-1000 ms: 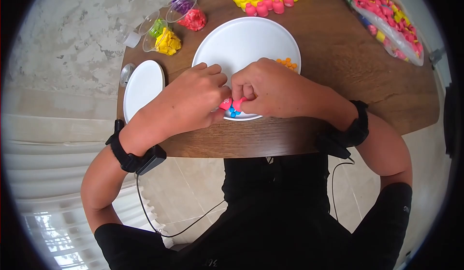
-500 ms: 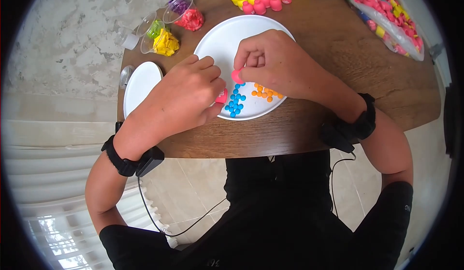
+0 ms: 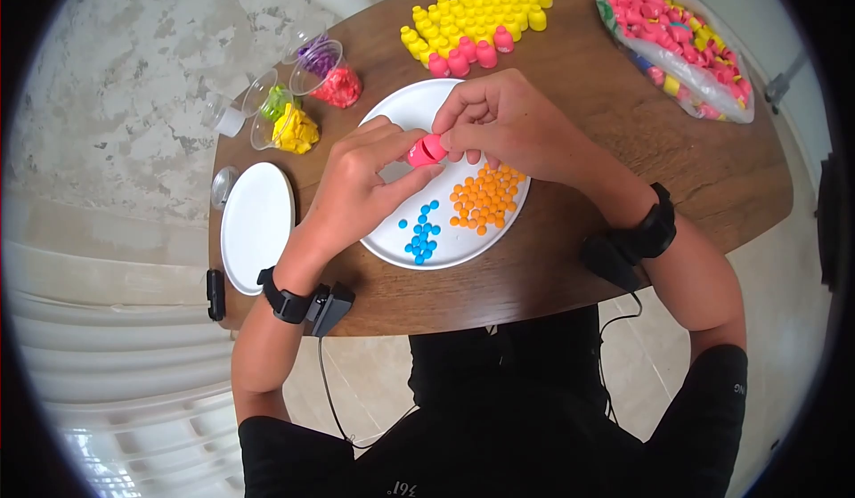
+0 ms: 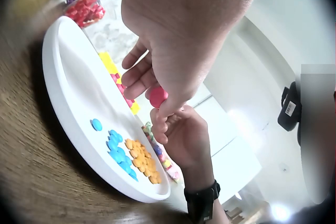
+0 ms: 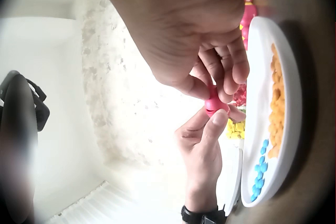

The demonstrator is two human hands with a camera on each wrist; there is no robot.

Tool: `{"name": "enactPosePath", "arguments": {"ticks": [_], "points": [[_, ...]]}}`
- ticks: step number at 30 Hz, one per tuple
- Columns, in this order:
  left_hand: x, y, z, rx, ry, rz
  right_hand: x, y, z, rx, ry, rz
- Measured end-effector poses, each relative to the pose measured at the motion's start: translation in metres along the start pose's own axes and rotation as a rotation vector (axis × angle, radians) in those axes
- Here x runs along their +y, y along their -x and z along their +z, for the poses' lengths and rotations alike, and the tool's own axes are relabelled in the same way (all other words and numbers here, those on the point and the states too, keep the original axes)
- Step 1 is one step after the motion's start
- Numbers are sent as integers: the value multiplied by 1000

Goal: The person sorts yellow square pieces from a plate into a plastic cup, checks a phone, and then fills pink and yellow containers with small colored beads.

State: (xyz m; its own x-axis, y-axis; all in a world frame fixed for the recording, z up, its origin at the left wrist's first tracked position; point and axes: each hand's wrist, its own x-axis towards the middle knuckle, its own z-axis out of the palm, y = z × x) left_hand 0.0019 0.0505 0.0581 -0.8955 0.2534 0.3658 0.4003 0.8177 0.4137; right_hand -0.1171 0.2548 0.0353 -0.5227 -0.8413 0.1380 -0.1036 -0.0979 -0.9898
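Over the round white plate point(image 3: 385, 235) my two hands meet at a small pink bottle-shaped container in two parts, a dark slit showing between them. My left hand point(image 3: 356, 182) pinches the lower part point(image 3: 416, 154) between thumb and fingers. The rounded upper part point(image 3: 435, 146) is pinched by my right hand point(image 3: 517, 128); in the right wrist view the pink container point(image 5: 213, 102) sits between both hands' fingertips. Blue button-like candies point(image 3: 419, 245) lie near the plate's front, one apart from the others. Orange candies point(image 3: 488, 199) cover its right side.
Yellow bottles point(image 3: 481, 8) stand in rows at the back, with several pink bottles point(image 3: 485, 53) before them. A bag of pink and yellow pieces point(image 3: 681, 44) lies back right. At left are a second white plate point(image 3: 258, 226) and clear cups of yellow point(image 3: 294, 131) and red pieces point(image 3: 338, 88).
The right hand first lifted its pink part away from the left hand's part, above the blue candies. Now both parts are together again, higher over the plate, and more candies show.
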Motion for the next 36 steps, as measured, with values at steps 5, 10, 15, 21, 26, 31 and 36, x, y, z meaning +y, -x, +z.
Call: {"name": "enactPosePath", "arguments": {"ticks": [5, 10, 15, 21, 26, 31, 36], "points": [[-6, -14, 11, 31, 47, 2, 4, -2, -2, 81, 153, -121], [-11, -13, 19, 95, -21, 77, 8, -3, -1, 98, 160, -115], [-9, -8, 15, 178, 6, 146, -5, 2, 7, 119, 214, -168], [-8, -7, 11, 184, -31, 173, -13, 3, 8, 100, 32, -84], [1, -10, 8, 191, 101, 1, -20, 0, -26, 343, 371, -93], [-16, -3, 11, 222, 227, -149, -15, 17, -152, 983, 918, -11], [-26, -2, 17, 187, 217, -168, 9, 8, -154, 1118, 1020, 26]]}}
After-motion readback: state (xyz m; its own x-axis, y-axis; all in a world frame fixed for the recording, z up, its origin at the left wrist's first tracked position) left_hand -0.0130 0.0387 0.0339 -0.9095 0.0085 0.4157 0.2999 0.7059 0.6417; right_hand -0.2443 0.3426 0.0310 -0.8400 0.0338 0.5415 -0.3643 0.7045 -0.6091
